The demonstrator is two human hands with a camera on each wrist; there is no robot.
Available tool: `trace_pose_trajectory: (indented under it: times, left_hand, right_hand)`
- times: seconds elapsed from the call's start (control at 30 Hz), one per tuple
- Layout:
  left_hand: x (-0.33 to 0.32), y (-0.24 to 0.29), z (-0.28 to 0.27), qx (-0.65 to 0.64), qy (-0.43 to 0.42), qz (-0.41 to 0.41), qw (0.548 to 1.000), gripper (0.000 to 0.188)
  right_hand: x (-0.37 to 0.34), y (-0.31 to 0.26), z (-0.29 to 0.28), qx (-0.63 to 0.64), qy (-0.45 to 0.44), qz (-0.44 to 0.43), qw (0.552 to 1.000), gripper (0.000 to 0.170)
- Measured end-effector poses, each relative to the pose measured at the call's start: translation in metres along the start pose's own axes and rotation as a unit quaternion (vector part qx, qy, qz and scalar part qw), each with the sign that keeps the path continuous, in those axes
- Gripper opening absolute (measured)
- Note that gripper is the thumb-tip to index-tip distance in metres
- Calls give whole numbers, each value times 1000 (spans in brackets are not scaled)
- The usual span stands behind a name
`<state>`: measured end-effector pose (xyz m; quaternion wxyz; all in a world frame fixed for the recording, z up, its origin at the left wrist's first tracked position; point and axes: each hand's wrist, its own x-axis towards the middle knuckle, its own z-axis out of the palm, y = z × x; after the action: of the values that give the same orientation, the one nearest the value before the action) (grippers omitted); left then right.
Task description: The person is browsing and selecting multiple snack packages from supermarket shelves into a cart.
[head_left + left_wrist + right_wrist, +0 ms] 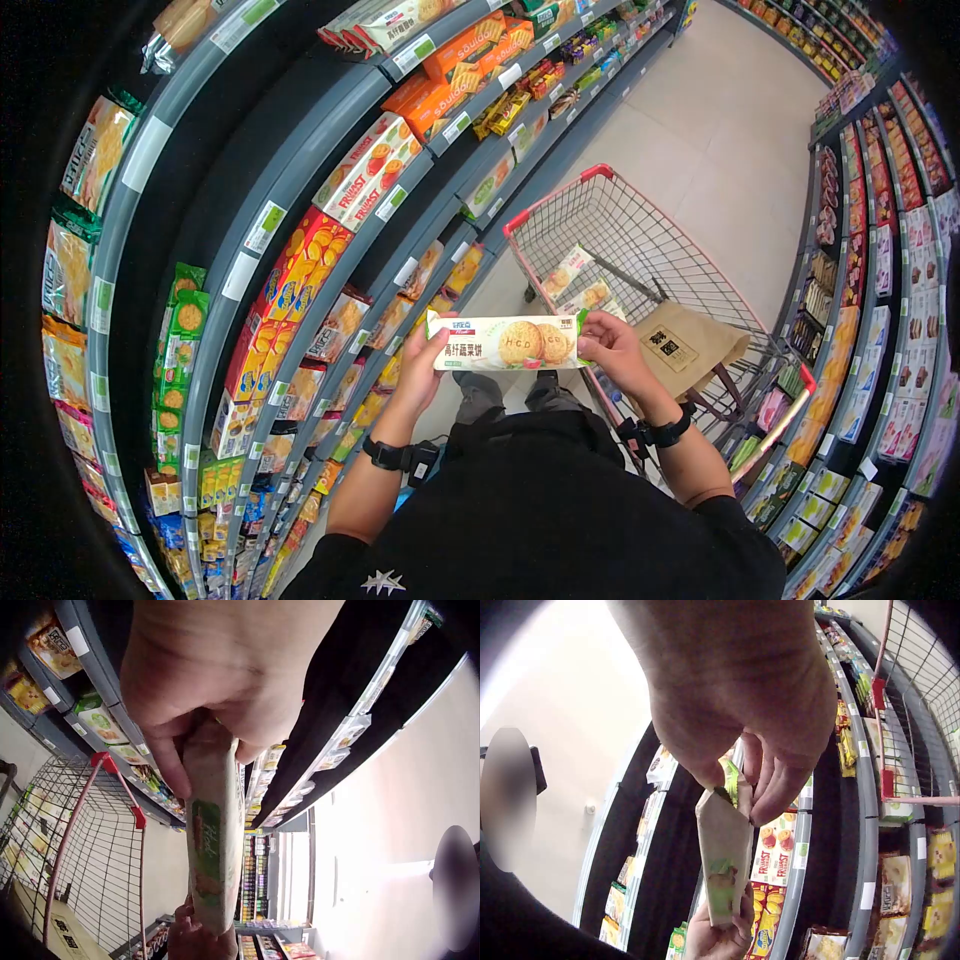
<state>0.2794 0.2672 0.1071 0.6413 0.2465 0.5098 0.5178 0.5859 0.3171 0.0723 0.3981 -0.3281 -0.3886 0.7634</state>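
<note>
While a red-trimmed wire shopping cart stands ahead to the right, fingers of a person's left hand and right hand pinch opposite ends of an oblong, cream-and-green biscuit packet, its long axis crosswise between them.

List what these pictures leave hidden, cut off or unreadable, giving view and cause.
- Head view: back of the high-fibre vegetable biscuit packet, hidden by its front.
- Head view: writing on the price tags, too small.
- Right wrist view: rest of the shopping cart, past the right edge.
</note>
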Motion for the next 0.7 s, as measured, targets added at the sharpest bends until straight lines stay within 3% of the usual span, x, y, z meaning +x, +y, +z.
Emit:
trace_pose_trajectory:
  times: [0.2, 0.37, 0.5, 0.57, 0.6, 0.63, 0.67, 0.7]
  left_hand:
    - [-13, -3, -7, 14, 16, 19, 1000, 35]
    - [-27, -7, -19, 114, 44, 110, 986, 38]
    - [-37, -14, -47, 230, 46, 123, 964, 39]
    - [-42, -13, -58, 337, 68, 28, 939, 38]
    - [-44, -16, -62, 316, 70, 16, 946, 40]
    - [-47, -17, -62, 313, 79, 19, 946, 40]
    - [-50, -18, -61, 215, 82, 0, 973, 40]
    - [-52, -19, -59, 116, 82, -18, 990, 40]
  right_hand:
    - [0, 5, 6, -23, 6, -2, 1000, 23]
    - [7, 14, 5, -95, -60, 10, 994, 13]
    - [15, 16, 21, -80, -78, -15, 994, 9]
    - [19, 13, 28, -183, -73, -53, 979, 7]
    - [20, 11, 32, -185, -83, -52, 978, 7]
    - [21, 4, 40, -246, -98, -111, 958, 8]
    - [21, -2, 46, -304, -112, -170, 931, 10]
    - [21, -6, 52, -304, -120, -169, 930, 10]
